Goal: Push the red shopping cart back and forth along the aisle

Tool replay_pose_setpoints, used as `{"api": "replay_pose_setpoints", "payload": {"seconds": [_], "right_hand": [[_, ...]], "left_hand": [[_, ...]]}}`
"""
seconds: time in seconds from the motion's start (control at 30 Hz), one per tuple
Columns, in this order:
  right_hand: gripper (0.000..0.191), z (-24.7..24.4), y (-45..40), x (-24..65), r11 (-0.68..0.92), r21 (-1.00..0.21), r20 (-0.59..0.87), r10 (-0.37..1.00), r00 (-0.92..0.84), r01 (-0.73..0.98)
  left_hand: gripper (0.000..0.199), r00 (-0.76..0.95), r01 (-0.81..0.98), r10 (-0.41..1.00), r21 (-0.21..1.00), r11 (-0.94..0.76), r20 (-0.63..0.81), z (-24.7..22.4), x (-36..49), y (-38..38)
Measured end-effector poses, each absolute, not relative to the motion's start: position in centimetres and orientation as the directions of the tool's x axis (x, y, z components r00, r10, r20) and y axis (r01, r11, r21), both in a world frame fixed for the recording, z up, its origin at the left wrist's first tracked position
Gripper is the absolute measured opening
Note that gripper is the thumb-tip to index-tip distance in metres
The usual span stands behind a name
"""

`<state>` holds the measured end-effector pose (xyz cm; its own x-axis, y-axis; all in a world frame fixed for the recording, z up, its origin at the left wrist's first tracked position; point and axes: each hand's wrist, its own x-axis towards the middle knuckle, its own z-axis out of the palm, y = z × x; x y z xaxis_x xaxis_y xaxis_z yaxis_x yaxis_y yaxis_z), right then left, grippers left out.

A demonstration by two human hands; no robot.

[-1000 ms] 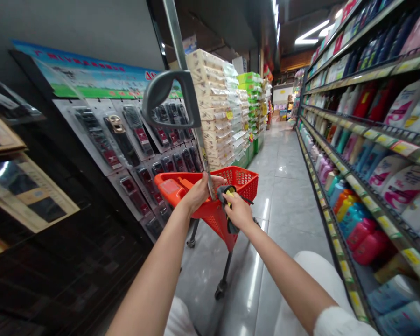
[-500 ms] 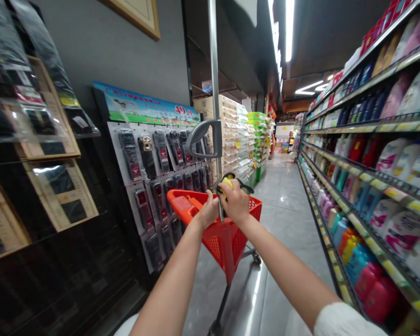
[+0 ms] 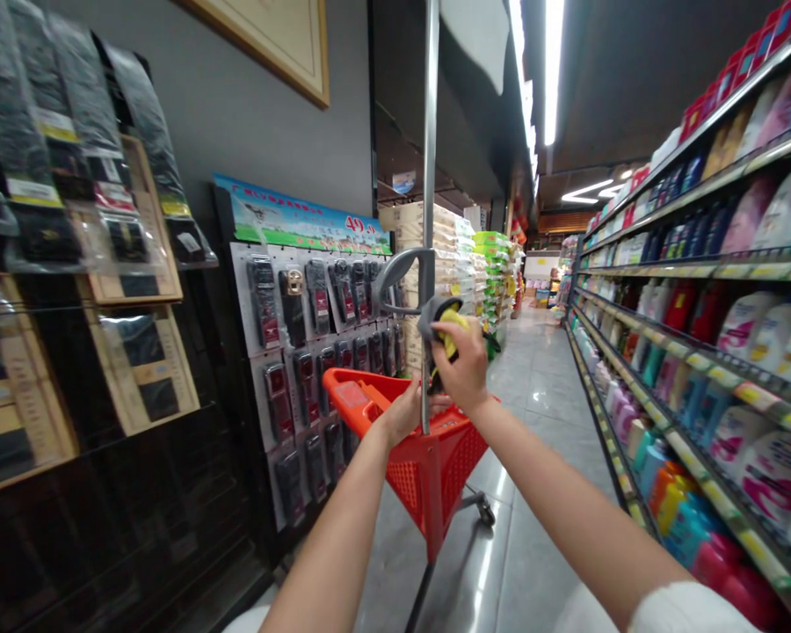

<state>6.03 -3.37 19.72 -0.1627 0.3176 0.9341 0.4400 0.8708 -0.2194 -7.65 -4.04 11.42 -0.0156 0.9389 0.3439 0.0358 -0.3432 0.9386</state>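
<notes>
My left hand (image 3: 402, 413) grips the lower part of an upright metal pole (image 3: 428, 176) that rises from a red shopping cart (image 3: 428, 457). My right hand (image 3: 465, 365) holds a grey and yellow cloth (image 3: 445, 321) pressed against the pole, just below its grey loop handle (image 3: 399, 277). The cart stands on the grey tiled aisle floor straight in front of me. Its basket interior is mostly hidden by my hands.
Packaged dark goods hang on a pegboard (image 3: 316, 334) at the left, with framed items (image 3: 132, 360) nearer me. Shelves of bottles (image 3: 699, 352) line the right. Stacked tissue packs (image 3: 448, 255) stand further down the aisle, which runs on ahead.
My right hand has slid the cloth up the pole, from near the basket rim to just under the loop handle. The view has tilted upward.
</notes>
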Motion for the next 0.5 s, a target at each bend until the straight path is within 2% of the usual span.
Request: {"api": "replay_pose_setpoints", "payload": {"seconds": [0.07,0.13,0.2,0.37,0.43,0.5], "right_hand": [[0.036,22.3,-3.3,5.6,0.852,-0.210,0.949,0.296,-0.110,0.479],[0.035,24.6,-3.2,5.2,0.844,-0.125,0.932,0.279,-0.229,0.522],[0.032,26.3,-3.0,5.0,0.831,-0.077,0.908,0.287,-0.306,0.551],[0.035,30.2,-2.4,4.7,0.812,-0.183,0.952,0.287,-0.106,0.554],[0.037,31.8,-2.2,4.5,0.834,-0.167,0.966,0.245,-0.081,0.525],[0.036,33.2,-2.4,4.3,0.856,-0.104,0.970,0.199,-0.137,0.506]], "left_hand": [[0.076,0.106,-0.062,0.960,0.966,-0.253,0.258,11.4,-7.8,-4.1],[0.081,0.181,-0.136,0.961,0.973,-0.186,0.209,11.3,-8.0,-4.3],[0.082,0.184,-0.161,0.965,0.974,-0.159,0.188,11.2,-8.2,-4.4],[0.081,0.182,-0.178,0.970,0.976,-0.128,0.160,10.8,-8.3,-4.8],[0.081,0.178,-0.181,0.972,0.976,-0.122,0.155,10.7,-8.3,-4.8],[0.080,0.171,-0.176,0.973,0.977,-0.124,0.154,10.6,-8.2,-4.8]]}}
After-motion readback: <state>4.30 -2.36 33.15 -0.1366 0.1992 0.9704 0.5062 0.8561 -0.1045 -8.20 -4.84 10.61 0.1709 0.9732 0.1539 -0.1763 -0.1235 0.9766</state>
